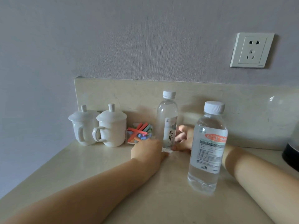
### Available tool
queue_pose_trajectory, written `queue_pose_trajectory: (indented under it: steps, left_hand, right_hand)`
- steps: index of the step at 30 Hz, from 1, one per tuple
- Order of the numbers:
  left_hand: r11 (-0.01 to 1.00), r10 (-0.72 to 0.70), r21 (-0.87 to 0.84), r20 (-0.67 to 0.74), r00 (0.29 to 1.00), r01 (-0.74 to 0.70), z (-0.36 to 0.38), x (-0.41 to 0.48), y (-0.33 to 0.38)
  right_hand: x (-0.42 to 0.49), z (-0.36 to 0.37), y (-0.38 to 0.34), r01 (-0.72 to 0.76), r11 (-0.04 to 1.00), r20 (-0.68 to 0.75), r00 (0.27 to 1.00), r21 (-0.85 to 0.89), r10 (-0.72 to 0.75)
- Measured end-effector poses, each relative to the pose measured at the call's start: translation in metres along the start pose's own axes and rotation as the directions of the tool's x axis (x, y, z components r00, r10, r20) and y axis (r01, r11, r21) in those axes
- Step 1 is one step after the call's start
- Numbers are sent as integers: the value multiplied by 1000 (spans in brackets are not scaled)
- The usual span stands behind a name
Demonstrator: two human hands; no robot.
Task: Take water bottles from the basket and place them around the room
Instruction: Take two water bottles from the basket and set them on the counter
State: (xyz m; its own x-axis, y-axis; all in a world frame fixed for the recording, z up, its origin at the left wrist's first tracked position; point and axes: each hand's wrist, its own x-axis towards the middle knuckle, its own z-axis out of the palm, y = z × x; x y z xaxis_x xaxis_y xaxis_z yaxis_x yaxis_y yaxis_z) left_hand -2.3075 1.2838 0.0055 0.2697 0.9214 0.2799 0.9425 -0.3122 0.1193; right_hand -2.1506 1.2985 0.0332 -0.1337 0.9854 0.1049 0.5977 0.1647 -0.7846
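Observation:
A slim clear water bottle (pixel 167 113) with a white cap and a pale label stands upright near the back of the beige counter (pixel 80 164). My left hand (pixel 148 150) rests against its base from the left, with the fingers hidden behind the hand. On the other side, my right hand (pixel 184 138) curls its fingers around the lower part, thumb at the base. A larger water bottle (pixel 208 143) with a red and white label stands upright closer to me, apart from both hands and hiding part of my right wrist. No basket is in view.
Two white lidded mugs (pixel 111 126) stand at the back left, beside a small clear box of coloured sachets (pixel 139 134). A dark kettle base (pixel 291 152) sits at the right edge. A wall socket (pixel 252 50) is above the stone backsplash.

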Motion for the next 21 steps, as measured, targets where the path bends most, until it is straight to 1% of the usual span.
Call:
queue_pose_trajectory:
  steps: [2, 5, 6, 8, 9, 11, 14, 17, 19, 21]
  left_hand:
    - [1000, 23, -5, -18, 1000, -23, 0, -1, 1]
    - [999, 38, -4, -32, 999, -38, -1, -2, -1]
    - [999, 32, -5, -32, 999, -32, -1, -2, -1]
    - [1000, 5, -5, -30, 1000, -5, 0, -2, -2]
    - [1000, -10, -5, -30, 999, 10, 1, -2, -2]
    - [999, -31, -17, -28, 999, 31, 2, 0, -3]
    - [997, -37, -63, -25, 999, 35, 4, 2, -3]
    - [996, -41, -81, -20, 999, 40, 6, 5, -3]
    - [996, -38, -83, -13, 999, 37, 6, 8, -3]
    - [997, -25, -79, -6, 1000, 25, 6, 9, -2]
  right_hand:
    - [2, -1, 4, 3, 1000, 19, 1000, -13, -3]
    - [3, 2, 6, 25, 1000, 86, 996, -19, -23]
    - [3, 3, 7, 30, 999, 82, 996, -13, -28]
    - [6, 7, 11, 31, 999, 47, 998, 15, -32]
    - [7, 10, 11, 26, 1000, 25, 999, 9, -26]
    - [9, 16, 12, 33, 998, -51, 998, -56, -36]
    - [13, 20, 18, 10, 999, -140, 990, -43, -16]
    - [15, 24, 21, 17, 998, -210, 977, -68, -31]
    - [16, 24, 22, 22, 998, -235, 971, -62, -36]
    - [17, 23, 20, 1, 997, -213, 977, -82, -19]
